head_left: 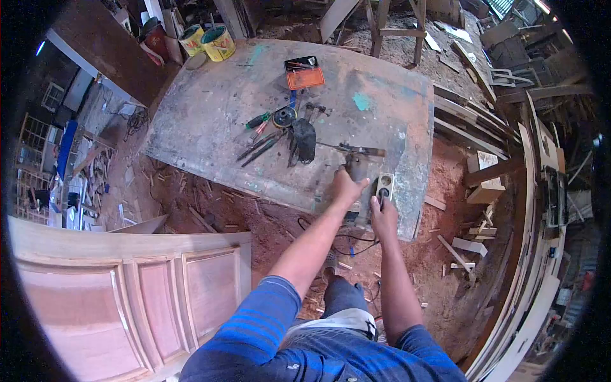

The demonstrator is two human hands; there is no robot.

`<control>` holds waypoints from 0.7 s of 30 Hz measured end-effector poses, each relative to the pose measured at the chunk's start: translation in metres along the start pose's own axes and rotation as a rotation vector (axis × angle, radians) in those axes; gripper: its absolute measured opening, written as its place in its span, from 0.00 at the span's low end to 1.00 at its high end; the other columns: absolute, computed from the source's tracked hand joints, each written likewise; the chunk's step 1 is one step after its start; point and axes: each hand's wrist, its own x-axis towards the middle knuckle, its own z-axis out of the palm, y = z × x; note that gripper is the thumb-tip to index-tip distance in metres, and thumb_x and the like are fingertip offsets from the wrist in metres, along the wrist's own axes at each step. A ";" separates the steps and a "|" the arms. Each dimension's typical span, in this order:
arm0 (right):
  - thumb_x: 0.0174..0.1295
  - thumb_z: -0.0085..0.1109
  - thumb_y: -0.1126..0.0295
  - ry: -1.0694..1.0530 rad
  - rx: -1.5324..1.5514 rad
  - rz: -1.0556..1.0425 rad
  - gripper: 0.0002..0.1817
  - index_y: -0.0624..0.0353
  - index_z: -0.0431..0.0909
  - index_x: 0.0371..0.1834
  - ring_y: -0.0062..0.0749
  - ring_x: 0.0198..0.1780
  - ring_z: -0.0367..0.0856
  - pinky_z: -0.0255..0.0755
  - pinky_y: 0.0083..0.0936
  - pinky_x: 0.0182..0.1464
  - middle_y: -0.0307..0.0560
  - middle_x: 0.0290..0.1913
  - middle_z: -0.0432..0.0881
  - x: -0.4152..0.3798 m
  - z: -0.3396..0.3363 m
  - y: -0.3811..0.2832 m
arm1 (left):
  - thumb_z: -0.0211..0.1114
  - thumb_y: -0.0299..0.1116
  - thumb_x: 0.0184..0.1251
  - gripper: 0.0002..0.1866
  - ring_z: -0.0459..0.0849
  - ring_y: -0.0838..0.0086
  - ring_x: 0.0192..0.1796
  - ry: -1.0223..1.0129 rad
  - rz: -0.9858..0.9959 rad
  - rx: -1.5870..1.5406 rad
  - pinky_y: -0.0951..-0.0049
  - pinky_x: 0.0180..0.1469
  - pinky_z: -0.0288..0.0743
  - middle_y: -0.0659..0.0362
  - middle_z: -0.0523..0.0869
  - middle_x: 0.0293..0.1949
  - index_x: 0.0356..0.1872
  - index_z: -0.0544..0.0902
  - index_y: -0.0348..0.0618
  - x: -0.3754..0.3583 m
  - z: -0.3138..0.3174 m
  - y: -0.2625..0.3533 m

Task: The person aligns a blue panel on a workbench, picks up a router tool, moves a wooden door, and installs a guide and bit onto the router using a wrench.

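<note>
My left hand (pixel 349 188) is closed round the body of a dark power tool (pixel 358 167) near the front right of the worktable (pixel 210 127). Just right of it, my right hand (pixel 384 218) pinches a black plug (pixel 383 192) at the lower socket of a white power strip (pixel 386 181). A black cable (pixel 356 237) hangs below the table's front edge. Left of the tool lie a black cloth-like piece (pixel 303 140), a round black disc tool (pixel 284 116), a green-handled screwdriver (pixel 258 121) and dark pliers-like tools (pixel 262 145).
An orange and black case (pixel 305 77) lies toward the table's back. Two yellow cans (pixel 217 43) stand at its back left corner. A panelled wooden door (pixel 153 299) is at the lower left. Long boards (pixel 474 118) and wood blocks (pixel 487 184) lie on the right.
</note>
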 end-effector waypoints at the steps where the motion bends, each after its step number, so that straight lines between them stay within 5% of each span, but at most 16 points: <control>1: 0.76 0.60 0.51 0.008 -0.001 0.027 0.24 0.67 0.83 0.49 0.57 0.39 0.85 0.76 0.48 0.46 0.65 0.38 0.88 0.000 -0.007 -0.004 | 0.86 0.47 0.48 0.39 0.89 0.48 0.56 0.032 -0.020 0.101 0.54 0.59 0.82 0.41 0.89 0.53 0.57 0.81 0.32 0.002 0.009 0.005; 4: 0.75 0.62 0.49 -0.046 -0.053 0.109 0.26 0.65 0.82 0.57 0.64 0.53 0.87 0.77 0.51 0.56 0.68 0.47 0.88 0.000 -0.012 -0.006 | 0.84 0.53 0.50 0.43 0.87 0.43 0.57 -0.058 0.060 0.128 0.49 0.61 0.80 0.37 0.87 0.54 0.61 0.80 0.34 0.006 0.017 0.006; 7: 0.65 0.72 0.49 0.195 -0.269 -0.108 0.37 0.71 0.76 0.65 0.65 0.59 0.83 0.74 0.51 0.62 0.70 0.57 0.83 -0.004 -0.013 0.005 | 0.81 0.54 0.56 0.43 0.86 0.44 0.60 -0.190 0.011 0.231 0.48 0.64 0.79 0.38 0.86 0.58 0.66 0.78 0.33 -0.012 -0.005 0.024; 9: 0.59 0.78 0.52 0.295 -0.353 -0.139 0.43 0.72 0.72 0.68 0.68 0.62 0.79 0.72 0.52 0.66 0.73 0.61 0.80 -0.015 -0.018 -0.024 | 0.78 0.55 0.60 0.42 0.84 0.46 0.64 -0.118 0.276 0.090 0.48 0.66 0.78 0.38 0.83 0.62 0.67 0.78 0.33 -0.029 0.006 -0.035; 11: 0.61 0.76 0.60 0.318 -0.258 -0.326 0.37 0.66 0.73 0.70 0.62 0.72 0.71 0.64 0.54 0.73 0.68 0.70 0.74 -0.024 -0.003 -0.049 | 0.77 0.51 0.64 0.37 0.83 0.49 0.66 -0.053 0.331 -0.079 0.53 0.67 0.78 0.39 0.81 0.64 0.67 0.80 0.35 -0.067 -0.039 -0.066; 13: 0.64 0.73 0.63 0.205 -0.087 -0.537 0.31 0.61 0.76 0.69 0.61 0.73 0.69 0.63 0.52 0.74 0.64 0.73 0.72 -0.044 0.022 -0.107 | 0.74 0.46 0.70 0.29 0.83 0.55 0.67 -0.188 0.174 -0.234 0.59 0.66 0.79 0.43 0.82 0.65 0.66 0.82 0.40 -0.108 -0.123 -0.097; 16: 0.67 0.72 0.64 -0.076 -0.024 -0.740 0.25 0.59 0.79 0.66 0.59 0.74 0.69 0.63 0.50 0.75 0.61 0.73 0.72 -0.091 0.077 -0.197 | 0.68 0.41 0.78 0.19 0.88 0.67 0.58 0.127 -0.166 -0.469 0.65 0.63 0.81 0.54 0.90 0.54 0.62 0.85 0.42 -0.212 -0.251 -0.160; 19: 0.69 0.70 0.63 -0.356 0.121 -0.867 0.22 0.60 0.81 0.62 0.57 0.73 0.72 0.66 0.47 0.73 0.60 0.71 0.75 -0.155 0.130 -0.297 | 0.69 0.34 0.75 0.10 0.89 0.74 0.47 0.835 -0.209 -0.195 0.67 0.54 0.83 0.57 0.93 0.45 0.49 0.89 0.41 -0.341 -0.393 -0.224; 20: 0.69 0.70 0.62 -0.441 0.229 -0.952 0.22 0.60 0.81 0.61 0.56 0.71 0.74 0.68 0.45 0.71 0.59 0.68 0.77 -0.184 0.142 -0.334 | 0.70 0.32 0.75 0.08 0.88 0.74 0.45 0.968 -0.326 -0.140 0.67 0.55 0.82 0.60 0.91 0.42 0.48 0.87 0.40 -0.399 -0.452 -0.232; 21: 0.70 0.70 0.60 -0.517 0.334 -1.033 0.21 0.60 0.82 0.61 0.55 0.69 0.76 0.70 0.44 0.70 0.58 0.65 0.80 -0.213 0.152 -0.372 | 0.69 0.29 0.74 0.08 0.87 0.72 0.45 1.271 -0.237 -0.048 0.69 0.55 0.81 0.61 0.89 0.42 0.50 0.86 0.41 -0.453 -0.495 -0.260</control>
